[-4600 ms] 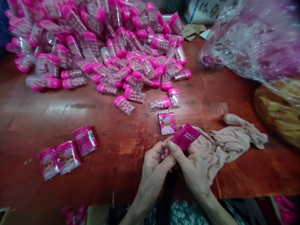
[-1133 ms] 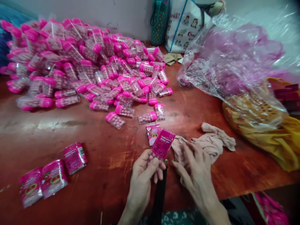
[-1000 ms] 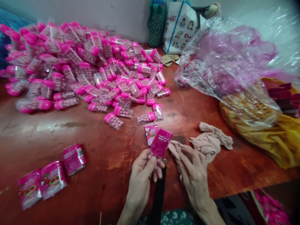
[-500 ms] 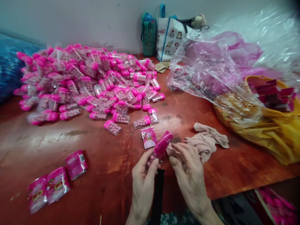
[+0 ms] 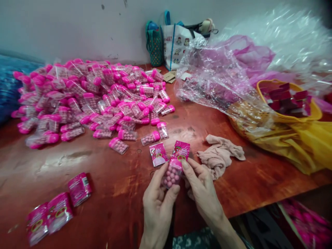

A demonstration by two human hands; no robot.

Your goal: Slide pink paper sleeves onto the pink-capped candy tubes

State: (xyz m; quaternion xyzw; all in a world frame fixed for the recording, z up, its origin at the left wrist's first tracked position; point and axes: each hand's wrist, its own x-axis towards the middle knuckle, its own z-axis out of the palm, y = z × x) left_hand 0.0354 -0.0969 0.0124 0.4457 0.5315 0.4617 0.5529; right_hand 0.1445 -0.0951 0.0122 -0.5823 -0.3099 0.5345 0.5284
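Between my hands is a clear container of pink balls (image 5: 171,177), with a pink printed sleeve (image 5: 181,150) at its top end. My left hand (image 5: 158,200) grips the container from the left, thumb across its lower edge. The thumb and fingers of my right hand (image 5: 203,188) pinch the sleeve near the container's cap. Just behind lies a flat pink packet (image 5: 158,154). Several like containers (image 5: 118,145) with pink caps form a big heap at the back left. Three pink packets (image 5: 60,211) lie at the front left. A crumpled beige cloth (image 5: 220,155) sits right of my hands.
A yellow basket (image 5: 290,119) with dark pink pieces stands at the right, beside clear and pink plastic film (image 5: 215,79). A white bag (image 5: 172,45) and a green bottle holder (image 5: 155,46) stand against the wall. Blue plastic (image 5: 10,90) is at the far left.
My right hand has closed in and now pinches the pink sleeve. The container has turned so its balls face the camera. The whole view has shifted slightly.
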